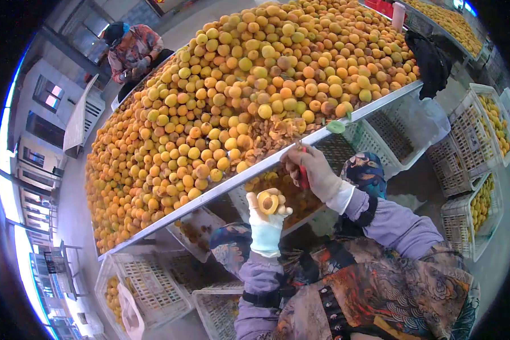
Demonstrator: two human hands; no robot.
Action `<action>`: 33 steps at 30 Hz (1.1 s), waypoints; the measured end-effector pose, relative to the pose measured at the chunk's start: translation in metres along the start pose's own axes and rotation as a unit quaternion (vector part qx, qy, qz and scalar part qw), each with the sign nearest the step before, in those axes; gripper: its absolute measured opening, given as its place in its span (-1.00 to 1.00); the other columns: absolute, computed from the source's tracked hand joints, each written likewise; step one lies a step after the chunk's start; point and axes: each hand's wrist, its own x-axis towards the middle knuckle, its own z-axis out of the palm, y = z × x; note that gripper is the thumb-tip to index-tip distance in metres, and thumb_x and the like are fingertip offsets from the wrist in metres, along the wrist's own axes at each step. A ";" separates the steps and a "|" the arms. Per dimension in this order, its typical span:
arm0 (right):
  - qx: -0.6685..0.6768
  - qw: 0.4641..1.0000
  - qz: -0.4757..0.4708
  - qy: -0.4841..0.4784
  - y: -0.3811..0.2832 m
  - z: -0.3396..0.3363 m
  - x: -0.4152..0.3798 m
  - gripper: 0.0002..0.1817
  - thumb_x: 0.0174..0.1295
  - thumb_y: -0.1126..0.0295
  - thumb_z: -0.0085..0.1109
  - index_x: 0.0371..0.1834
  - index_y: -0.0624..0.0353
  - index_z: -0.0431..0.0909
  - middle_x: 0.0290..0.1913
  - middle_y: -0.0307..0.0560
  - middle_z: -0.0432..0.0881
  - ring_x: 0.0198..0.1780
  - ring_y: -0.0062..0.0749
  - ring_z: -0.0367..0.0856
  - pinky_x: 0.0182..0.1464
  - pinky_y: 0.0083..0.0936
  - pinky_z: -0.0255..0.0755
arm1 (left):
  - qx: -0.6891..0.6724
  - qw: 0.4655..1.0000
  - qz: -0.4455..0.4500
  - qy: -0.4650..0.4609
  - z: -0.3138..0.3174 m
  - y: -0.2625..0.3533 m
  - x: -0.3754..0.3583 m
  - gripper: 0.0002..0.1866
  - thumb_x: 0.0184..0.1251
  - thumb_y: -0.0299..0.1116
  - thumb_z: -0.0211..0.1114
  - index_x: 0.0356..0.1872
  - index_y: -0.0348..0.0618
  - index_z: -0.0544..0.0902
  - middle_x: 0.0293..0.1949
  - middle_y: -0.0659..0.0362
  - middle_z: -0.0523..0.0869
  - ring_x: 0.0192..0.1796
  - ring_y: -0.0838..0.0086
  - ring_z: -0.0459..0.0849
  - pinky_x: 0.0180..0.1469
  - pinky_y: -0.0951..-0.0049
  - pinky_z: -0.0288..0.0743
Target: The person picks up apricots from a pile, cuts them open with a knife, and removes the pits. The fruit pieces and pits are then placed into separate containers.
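My left hand [266, 229], in a pale glove, is closed around a cut apricot [270, 204] whose brown pit shows in the open flesh. To its upper right, my gloved right hand [318, 171] grips a small red-handled tool [304, 177] close to the table's metal edge [221, 188]. Its working end is hidden by the fingers. Just past that edge lies a heap of whole apricots [226, 102], with torn apricot pieces [280, 131] at its near side. A green leaf [335, 126] rests on the edge.
Below the edge, between my knees, sits a container with apricot pieces [292, 201]. White plastic crates [153, 283] stand at lower left, and more crates [464, 136] are stacked at right. A black bag [428, 62] hangs at the corner. Another person [133, 51] works across the heap.
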 end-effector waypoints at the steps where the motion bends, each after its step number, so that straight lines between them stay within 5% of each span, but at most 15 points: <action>1: -0.001 1.000 0.002 0.003 -0.014 0.007 -0.009 -0.80 0.20 0.28 0.04 -0.38 0.20 0.50 -0.58 -0.23 0.45 -0.58 -0.65 0.39 -0.56 -0.71 0.27 | 0.004 1.000 -0.017 -0.014 0.003 0.000 -0.002 -0.38 0.35 0.23 -0.15 -0.14 -0.21 0.50 -0.52 0.14 0.49 -0.55 0.45 0.41 -0.40 0.37 0.38; 3: 0.105 0.989 -0.041 -0.094 -0.029 0.014 -0.022 -0.78 0.25 0.29 -0.05 -0.44 0.19 0.47 -0.62 -0.25 0.40 -0.66 -0.66 0.33 -0.64 -0.68 0.20 | 0.006 0.999 -0.022 -0.044 0.009 -0.002 -0.009 -0.37 0.35 0.23 -0.16 -0.15 -0.22 0.50 -0.51 0.13 0.50 -0.55 0.45 0.42 -0.40 0.38 0.37; 9: -0.151 0.940 -0.244 -0.187 -0.037 0.016 -0.031 -0.61 0.39 0.26 -0.27 -0.61 0.17 0.30 -0.70 -0.26 0.32 -0.68 -0.61 0.25 -0.62 -0.65 0.13 | 0.123 0.992 -0.018 -0.013 0.030 -0.017 -0.028 -0.44 0.39 0.17 -0.13 -0.13 -0.22 0.44 -0.47 0.13 0.50 -0.59 0.47 0.40 -0.48 0.39 0.36; 11: -0.133 0.946 -0.212 -0.208 -0.036 0.014 -0.028 -0.58 0.37 0.28 -0.25 -0.69 0.16 0.28 -0.71 -0.26 0.32 -0.68 -0.61 0.26 -0.62 -0.65 0.13 | 0.118 0.991 -0.021 -0.060 0.037 -0.013 -0.036 -0.57 0.44 0.01 -0.08 -0.05 -0.21 0.34 -0.40 0.11 0.50 -0.55 0.45 0.44 -0.55 0.41 0.36; 12: -0.167 0.925 -0.289 -0.182 -0.031 0.016 -0.024 -0.56 0.35 0.26 -0.22 -0.73 0.14 0.26 -0.73 -0.24 0.33 -0.70 -0.59 0.26 -0.63 -0.65 0.13 | 0.114 0.992 -0.030 -0.053 0.040 -0.014 -0.038 -0.65 0.46 -0.10 -0.08 -0.02 -0.19 0.31 -0.37 0.10 0.49 -0.55 0.44 0.45 -0.56 0.43 0.36; 13: -0.166 0.925 -0.288 -0.182 -0.031 0.014 -0.025 -0.56 0.35 0.26 -0.22 -0.73 0.14 0.26 -0.73 -0.24 0.33 -0.70 -0.59 0.26 -0.63 -0.65 0.13 | 0.111 0.992 -0.040 -0.046 0.041 -0.015 -0.039 -0.72 0.48 -0.20 -0.07 0.00 -0.18 0.27 -0.34 0.09 0.49 -0.54 0.43 0.45 -0.58 0.45 0.36; 14: -0.101 0.955 -0.188 -0.205 -0.033 0.012 -0.028 -0.58 0.33 0.24 -0.17 -0.71 0.15 0.30 -0.72 -0.24 0.34 -0.70 -0.60 0.27 -0.63 -0.66 0.13 | 0.067 0.989 -0.083 -0.102 0.034 -0.013 -0.034 -0.78 0.39 -0.47 0.00 0.01 -0.16 0.27 -0.30 0.08 0.49 -0.49 0.43 0.52 -0.55 0.50 0.41; 15: -0.035 0.970 -0.086 -0.225 -0.038 0.012 -0.032 -0.60 0.31 0.22 -0.11 -0.68 0.16 0.33 -0.72 -0.23 0.36 -0.70 -0.61 0.28 -0.64 -0.67 0.14 | 0.068 0.989 -0.083 -0.102 0.035 -0.013 -0.035 -0.78 0.39 -0.47 0.00 0.01 -0.16 0.27 -0.30 0.08 0.49 -0.49 0.43 0.52 -0.55 0.50 0.41; 18: 0.002 0.971 -0.010 -0.240 -0.052 0.014 -0.042 -0.76 0.21 0.29 0.17 -0.52 0.19 0.47 -0.66 -0.28 0.45 -0.73 -0.65 0.31 -0.69 -0.69 0.13 | 0.059 0.985 -0.088 -0.134 0.031 -0.015 -0.033 -0.75 0.32 -0.58 0.00 -0.01 -0.19 0.28 -0.28 0.05 0.50 -0.45 0.41 0.56 -0.53 0.49 0.45; 21: -0.108 0.962 0.013 -0.251 -0.045 0.010 -0.036 -0.77 0.21 0.31 0.17 -0.53 0.19 0.49 -0.64 -0.27 0.48 -0.67 -0.67 0.37 -0.63 -0.70 0.21 | 0.076 0.980 -0.071 -0.168 0.023 -0.022 -0.029 -0.78 0.33 -0.53 0.01 -0.03 -0.20 0.31 -0.28 0.03 0.51 -0.42 0.40 0.57 -0.54 0.46 0.46; 23: -0.117 0.969 -0.002 -0.217 -0.041 0.016 -0.041 -0.77 0.21 0.33 0.16 -0.55 0.19 0.49 -0.64 -0.27 0.49 -0.65 -0.67 0.39 -0.59 -0.69 0.24 | 0.164 0.983 -0.082 -0.027 0.045 -0.016 -0.034 -0.73 0.41 -0.24 -0.04 -0.05 -0.21 0.34 -0.35 0.03 0.52 -0.48 0.40 0.54 -0.56 0.43 0.44; 27: -0.138 0.982 -0.055 -0.113 -0.029 0.019 -0.045 -0.76 0.21 0.37 0.13 -0.60 0.18 0.49 -0.66 -0.28 0.47 -0.57 -0.67 0.44 -0.48 -0.68 0.32 | 0.124 0.983 -0.118 0.071 0.047 -0.020 -0.024 -0.60 0.41 -0.03 -0.09 -0.09 -0.20 0.38 -0.44 0.08 0.50 -0.51 0.42 0.53 -0.59 0.46 0.42; 29: -0.062 0.992 -0.091 -0.064 -0.003 0.004 -0.026 -0.67 0.26 0.32 0.05 -0.68 0.15 0.42 -0.72 -0.29 0.39 -0.65 -0.64 0.38 -0.57 -0.66 0.26 | 0.174 0.975 -0.125 0.064 0.041 -0.024 -0.021 -0.48 0.40 0.14 -0.20 -0.14 -0.17 0.42 -0.50 0.11 0.47 -0.56 0.44 0.47 -0.61 0.47 0.39; 31: 0.145 0.971 0.014 -0.188 -0.008 -0.012 -0.012 -0.59 0.32 0.21 -0.05 -0.70 0.12 0.32 -0.75 -0.31 0.30 -0.74 -0.61 0.26 -0.69 -0.62 0.15 | 0.167 0.976 -0.129 0.055 0.035 -0.029 -0.019 -0.43 0.38 0.19 -0.18 -0.18 -0.19 0.45 -0.49 0.15 0.50 -0.55 0.48 0.48 -0.62 0.52 0.38; 33: 0.142 0.976 -0.012 -0.166 -0.004 -0.016 -0.007 -0.55 0.36 0.12 -0.13 -0.70 0.05 0.23 -0.77 -0.35 0.17 -0.81 -0.58 0.09 -0.76 -0.59 0.02 | 0.158 0.978 -0.133 0.044 0.035 -0.032 -0.019 -0.39 0.36 0.24 -0.16 -0.22 -0.21 0.48 -0.49 0.18 0.53 -0.54 0.53 0.49 -0.63 0.57 0.36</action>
